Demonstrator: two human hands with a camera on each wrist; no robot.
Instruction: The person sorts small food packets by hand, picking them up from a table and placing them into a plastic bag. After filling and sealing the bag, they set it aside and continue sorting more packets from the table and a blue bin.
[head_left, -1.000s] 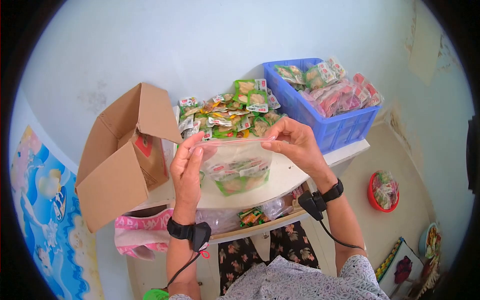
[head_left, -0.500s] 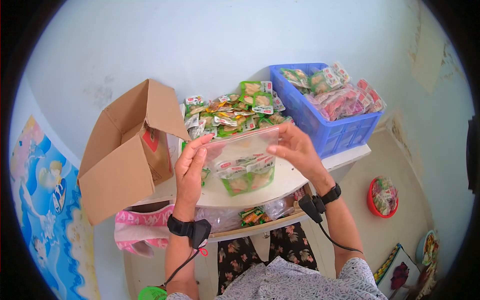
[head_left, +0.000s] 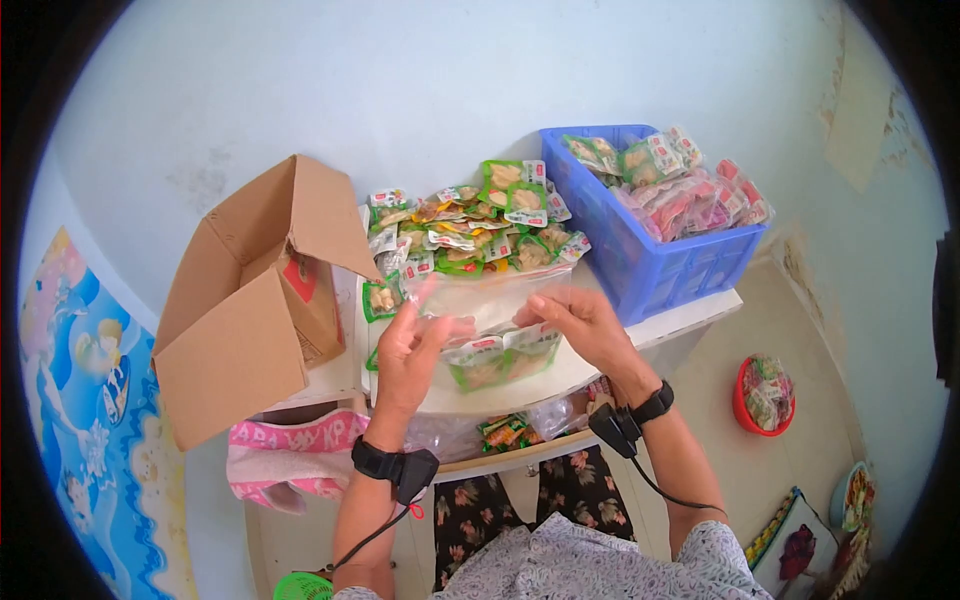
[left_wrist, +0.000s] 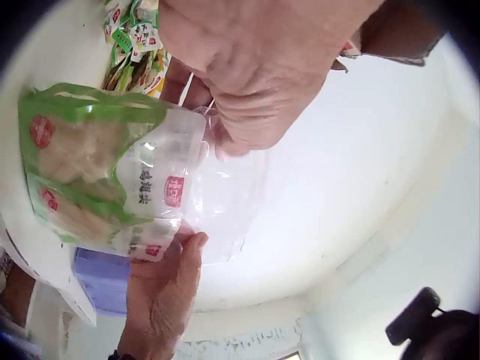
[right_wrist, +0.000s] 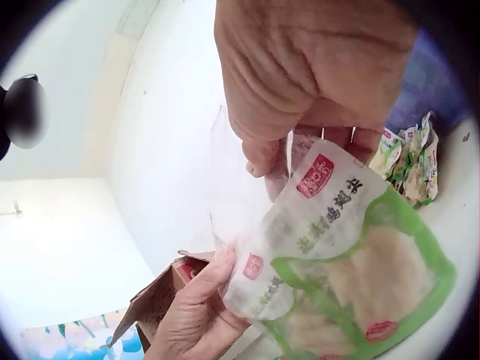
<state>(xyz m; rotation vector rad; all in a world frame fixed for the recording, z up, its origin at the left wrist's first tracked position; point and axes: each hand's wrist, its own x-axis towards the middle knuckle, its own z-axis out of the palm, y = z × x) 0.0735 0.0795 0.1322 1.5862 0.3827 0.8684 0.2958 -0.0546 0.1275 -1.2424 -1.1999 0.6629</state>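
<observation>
A clear plastic zip bag point(head_left: 490, 297) hangs upright over the front of the table, with green-and-white snack packets point(head_left: 505, 358) inside. My left hand point(head_left: 408, 355) pinches its left side, and my right hand point(head_left: 590, 325) its right side. Both thumbs are on the near face, at about the height of the packets' top edges. In the left wrist view, the fingers of the left hand point(left_wrist: 262, 67) pass behind the film. The right wrist view shows the right thumb at the bag beside a packet's white end point(right_wrist: 319, 176); pale pieces show in the packets' lower parts.
Behind the bag lies a heap of similar packets point(head_left: 465, 235) on the white table point(head_left: 700, 308). An open cardboard box point(head_left: 235, 330) stands left, a blue crate point(head_left: 670, 265) of packets right. Below the tabletop, an open drawer point(head_left: 530, 455) holds plastic and packets. A red bowl point(head_left: 745, 415) sits on the floor.
Both hands have slid from the zip edge down the sides of the bag, thumbs moving inward. The bag has shifted slightly right, and its top edge now stands above the hands.
</observation>
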